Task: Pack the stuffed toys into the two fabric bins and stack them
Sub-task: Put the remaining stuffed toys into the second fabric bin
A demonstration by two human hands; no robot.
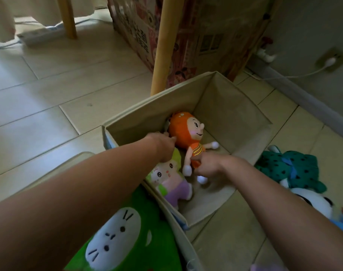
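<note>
Bin (233, 106): we see it open on the floor, orange doll (188, 133) and green-haired doll (166, 177) inside.
Left hand (162, 145): at the orange doll's head; grip unclear to us.
Right hand (209, 166): closed on the orange doll's body.
Around: teal toy (291, 167) right, green plush (115, 237) near, table leg (162, 45) behind.

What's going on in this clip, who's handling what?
A person is reaching both hands into an open beige fabric bin on the floor. The left hand is by the head of an orange doll, and the right hand is on its lower body. A green-haired doll lies beside it in the bin. A second bin nearer the camera holds a green plush. A teal spotted plush waits on the floor.
</note>
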